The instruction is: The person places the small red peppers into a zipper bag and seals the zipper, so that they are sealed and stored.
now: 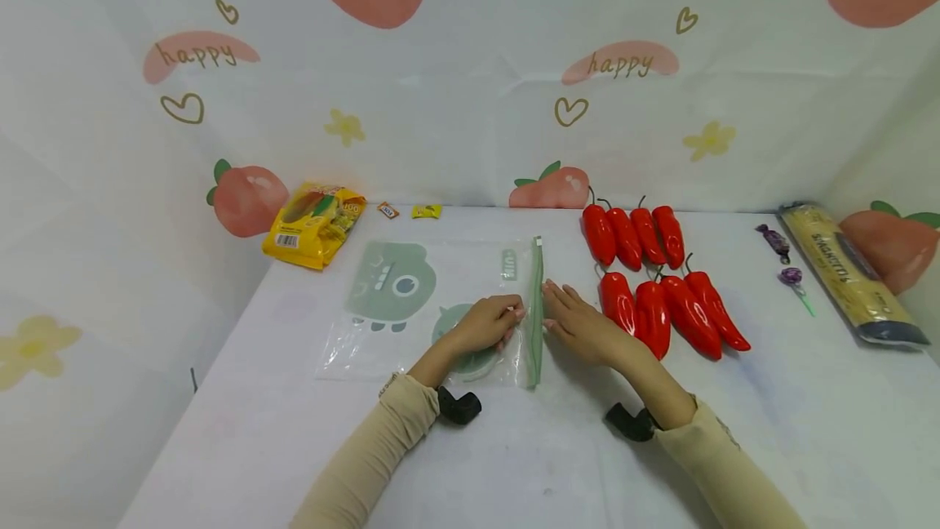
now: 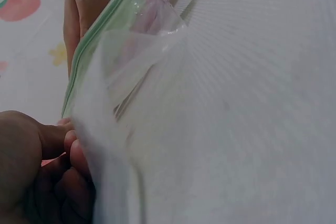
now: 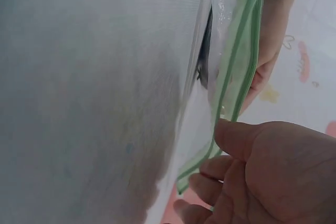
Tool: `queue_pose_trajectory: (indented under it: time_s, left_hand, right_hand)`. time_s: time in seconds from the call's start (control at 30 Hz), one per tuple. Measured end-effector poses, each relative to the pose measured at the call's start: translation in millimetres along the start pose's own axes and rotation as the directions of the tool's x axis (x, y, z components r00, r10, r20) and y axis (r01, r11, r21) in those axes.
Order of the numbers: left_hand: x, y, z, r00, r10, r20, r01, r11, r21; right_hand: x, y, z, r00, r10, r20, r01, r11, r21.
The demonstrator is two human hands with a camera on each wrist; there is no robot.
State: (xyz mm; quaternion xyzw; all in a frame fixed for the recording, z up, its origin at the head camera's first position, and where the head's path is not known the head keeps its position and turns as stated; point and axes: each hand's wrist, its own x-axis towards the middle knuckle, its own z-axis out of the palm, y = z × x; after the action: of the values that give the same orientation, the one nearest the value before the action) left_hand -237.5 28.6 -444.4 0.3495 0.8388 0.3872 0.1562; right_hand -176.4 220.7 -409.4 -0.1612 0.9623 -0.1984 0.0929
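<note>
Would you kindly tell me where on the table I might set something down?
The table is bare at the front, between the left sleeve and right sleeve, and between the right sleeve and spaghetti packet. It is crowded around the plastic bag, left hand, right hand and red peppers.

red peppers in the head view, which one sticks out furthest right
The rightmost red pepper of the lower row: its pointed tip reaches further right than any other pepper in either row.
</note>
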Motion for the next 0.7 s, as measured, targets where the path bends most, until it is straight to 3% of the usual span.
queue_pose_trajectory:
  time_s: [0.2, 0.47, 0.6, 0.7]
  left_hand:
    - [-1.5, -0.1, -1.2, 1.0, 0.002, -0.009, -0.002, 1.0, -0.029]
    - [-8.8, -3.7, -5.1, 0.997, 0.035, -0.07, -0.044, 0.99, -0.135]
    - [-17.7, -6.7, -10.3, 0.987, 0.062, -0.146, -0.098, 0.96, -0.261]
    - [-25.5, -5.4, -17.4, 0.971, 0.098, -0.219, -0.172, 0.922, -0.348]
  right_hand:
    - [5, -2, 1.6, 1.0, -0.023, -0.016, 0.023, 1.0, -0.012]
    - [14, -6, 9.1, 0.995, -0.074, 0.066, 0.077, 0.996, -0.043]
    - [14, -2, 10.7, 0.992, -0.066, 0.104, 0.071, 0.997, -0.039]
    - [13, 3, 9.3, 0.991, -0.066, 0.113, 0.069, 0.997, -0.02]
